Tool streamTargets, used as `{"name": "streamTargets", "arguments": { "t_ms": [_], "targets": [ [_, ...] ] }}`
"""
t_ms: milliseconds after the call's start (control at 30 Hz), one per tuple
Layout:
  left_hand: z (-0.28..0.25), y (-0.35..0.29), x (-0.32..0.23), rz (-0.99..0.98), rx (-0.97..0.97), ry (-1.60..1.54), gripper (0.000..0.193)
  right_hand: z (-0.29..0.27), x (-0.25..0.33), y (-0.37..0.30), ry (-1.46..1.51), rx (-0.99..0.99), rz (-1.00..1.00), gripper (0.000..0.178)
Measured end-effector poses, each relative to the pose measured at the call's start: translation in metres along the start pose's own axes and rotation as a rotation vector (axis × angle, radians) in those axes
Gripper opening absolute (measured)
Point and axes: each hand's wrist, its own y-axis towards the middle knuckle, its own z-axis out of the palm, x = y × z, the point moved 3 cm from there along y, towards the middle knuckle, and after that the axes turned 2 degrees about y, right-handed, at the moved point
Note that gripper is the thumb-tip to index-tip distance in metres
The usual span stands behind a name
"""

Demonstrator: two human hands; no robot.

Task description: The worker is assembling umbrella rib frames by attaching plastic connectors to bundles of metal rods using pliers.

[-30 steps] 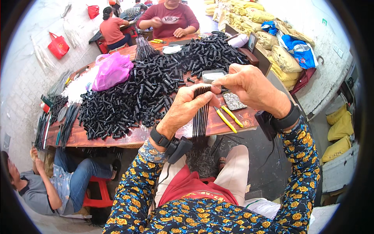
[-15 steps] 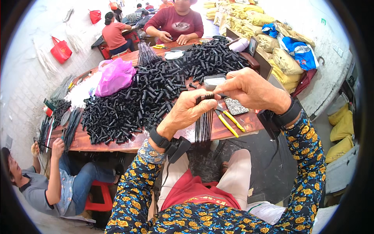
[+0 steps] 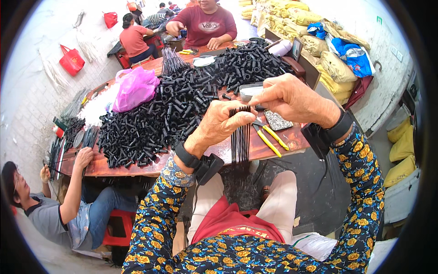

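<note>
My left hand (image 3: pixel 220 124) grips a bundle of thin black rods (image 3: pixel 240 137) that hangs down in front of the wooden table (image 3: pixel 228 148). My right hand (image 3: pixel 292 98) pinches the top ends of the same rods with thumb and fingers. Both hands are held over the table's near edge, above my lap. A big heap of short black plastic tubes (image 3: pixel 182 105) covers the table behind them. Yellow-handled pliers (image 3: pixel 269 138) lie just under my right hand, beside a small grey tray (image 3: pixel 277 120).
A pink plastic bag (image 3: pixel 135 87) sits on the heap's left. One person (image 3: pixel 59 201) sits low at the table's left end, another in a maroon shirt (image 3: pixel 207 25) at the far end. Yellow sacks (image 3: pixel 328 55) line the right wall. More black rods (image 3: pixel 68 137) lie at the left.
My hands have stayed on the rod bundle, with the right fingers shifting along its top ends. The person at the left has raised an arm to the table edge.
</note>
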Motion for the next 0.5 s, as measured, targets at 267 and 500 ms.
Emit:
{"name": "streamTargets", "arguments": {
  "t_ms": [267,500],
  "targets": [
    [0.004,0.001,-0.003,-0.039,0.003,0.018,0.026,0.004,-0.002,-0.002,0.05,-0.075,0.064,0.018],
    [0.016,-0.008,-0.003,-0.132,-0.015,-0.313,0.024,0.013,0.001,-0.007,0.178,-0.19,0.229,0.017]
  ]
}}
